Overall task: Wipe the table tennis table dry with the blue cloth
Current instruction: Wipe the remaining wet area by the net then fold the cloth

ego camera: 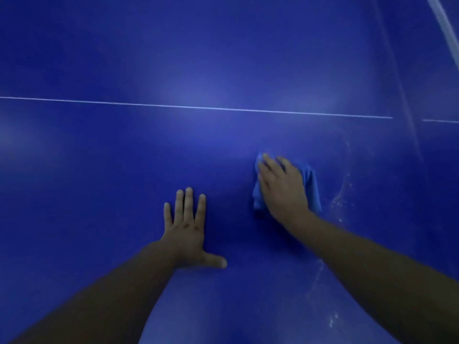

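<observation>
Blue crumpled fabric cloth, judged soft and limp, is pressed flat beneath the right hand, fingers extended; the left hand is laid spread, empty.

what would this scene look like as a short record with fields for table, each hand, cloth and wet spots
surface: dark blue table tennis table, with a thin white line running across it
left hand: flat on the table, fingers straight, holding nothing
right hand: pressing down on the cloth
cloth: crumpled light blue cloth, under the right hand, on the table
wet spots: pale streaks and droplets right of the cloth
progress: that patch not yet dry
</observation>
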A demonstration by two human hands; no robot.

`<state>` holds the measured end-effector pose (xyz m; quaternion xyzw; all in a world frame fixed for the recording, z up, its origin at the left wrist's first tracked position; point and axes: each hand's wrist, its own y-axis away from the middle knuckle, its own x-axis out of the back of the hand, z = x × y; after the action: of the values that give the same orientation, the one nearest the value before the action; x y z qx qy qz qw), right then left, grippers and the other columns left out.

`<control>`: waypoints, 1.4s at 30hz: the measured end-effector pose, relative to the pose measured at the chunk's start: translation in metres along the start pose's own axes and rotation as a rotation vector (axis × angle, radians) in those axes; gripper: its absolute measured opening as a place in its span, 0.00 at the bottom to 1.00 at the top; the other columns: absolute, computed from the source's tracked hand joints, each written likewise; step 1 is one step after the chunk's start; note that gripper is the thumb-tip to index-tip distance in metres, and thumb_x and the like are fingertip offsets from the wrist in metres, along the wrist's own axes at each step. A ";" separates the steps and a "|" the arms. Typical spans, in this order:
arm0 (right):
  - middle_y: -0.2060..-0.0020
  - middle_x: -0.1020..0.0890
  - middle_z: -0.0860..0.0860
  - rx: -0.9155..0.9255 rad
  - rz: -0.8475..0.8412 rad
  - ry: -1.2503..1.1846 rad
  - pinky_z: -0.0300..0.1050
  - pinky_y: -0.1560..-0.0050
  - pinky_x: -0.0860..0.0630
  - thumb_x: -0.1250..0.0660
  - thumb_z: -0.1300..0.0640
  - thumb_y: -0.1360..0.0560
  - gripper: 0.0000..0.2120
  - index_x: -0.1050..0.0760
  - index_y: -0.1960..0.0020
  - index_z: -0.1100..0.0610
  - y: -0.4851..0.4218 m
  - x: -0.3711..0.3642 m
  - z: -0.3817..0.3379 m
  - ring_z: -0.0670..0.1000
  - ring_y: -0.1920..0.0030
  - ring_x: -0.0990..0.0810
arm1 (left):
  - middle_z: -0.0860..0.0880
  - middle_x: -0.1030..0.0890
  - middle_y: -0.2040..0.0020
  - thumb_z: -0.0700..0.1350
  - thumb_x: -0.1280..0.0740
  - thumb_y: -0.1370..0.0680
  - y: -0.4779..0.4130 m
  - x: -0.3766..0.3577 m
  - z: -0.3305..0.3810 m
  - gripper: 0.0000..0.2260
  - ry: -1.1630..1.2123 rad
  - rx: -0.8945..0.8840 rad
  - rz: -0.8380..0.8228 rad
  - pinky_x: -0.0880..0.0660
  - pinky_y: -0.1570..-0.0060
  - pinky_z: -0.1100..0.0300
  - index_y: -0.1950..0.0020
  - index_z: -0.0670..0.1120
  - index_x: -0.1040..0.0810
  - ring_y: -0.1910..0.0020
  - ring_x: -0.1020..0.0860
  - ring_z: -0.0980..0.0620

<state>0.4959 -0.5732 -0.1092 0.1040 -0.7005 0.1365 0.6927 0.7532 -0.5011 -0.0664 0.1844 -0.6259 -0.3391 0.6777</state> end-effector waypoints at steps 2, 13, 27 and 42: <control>0.28 0.27 0.57 0.130 0.063 -0.087 0.61 0.33 0.33 0.48 0.56 0.17 0.21 0.27 0.29 0.61 0.030 0.003 -0.041 0.61 0.28 0.30 | 0.44 0.87 0.34 0.84 0.39 0.44 -0.001 -0.001 -0.002 0.70 -0.006 0.001 0.013 0.75 0.31 0.35 0.32 0.47 0.85 0.34 0.86 0.42; 0.31 0.25 0.55 -0.308 -0.046 0.054 0.55 0.46 0.25 0.50 0.55 0.26 0.26 0.27 0.32 0.58 -0.072 0.013 0.047 0.62 0.43 0.23 | 0.41 0.87 0.34 0.84 0.38 0.44 0.002 0.004 0.001 0.70 -0.033 0.029 -0.019 0.78 0.34 0.36 0.35 0.48 0.88 0.34 0.86 0.40; 0.36 0.23 0.52 -0.273 -0.074 -0.005 0.53 0.51 0.25 0.40 0.58 0.24 0.17 0.27 0.35 0.54 -0.121 0.020 -0.005 0.58 0.42 0.23 | 0.39 0.86 0.34 0.84 0.38 0.45 0.001 0.011 0.009 0.71 -0.068 0.067 -0.045 0.72 0.30 0.34 0.35 0.45 0.87 0.32 0.83 0.38; 0.19 0.47 0.48 -0.411 -0.131 -0.158 0.57 0.27 0.44 0.52 0.42 0.15 0.29 0.48 0.18 0.54 -0.081 0.025 0.047 0.58 0.22 0.44 | 0.37 0.75 0.24 0.82 0.39 0.41 -0.083 0.078 0.104 0.69 0.002 -0.005 0.198 0.65 0.25 0.41 0.24 0.40 0.74 0.24 0.73 0.39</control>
<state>0.4783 -0.6640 -0.0810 0.0164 -0.7575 -0.0627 0.6496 0.6317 -0.5951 -0.0505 0.1201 -0.6397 -0.2717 0.7089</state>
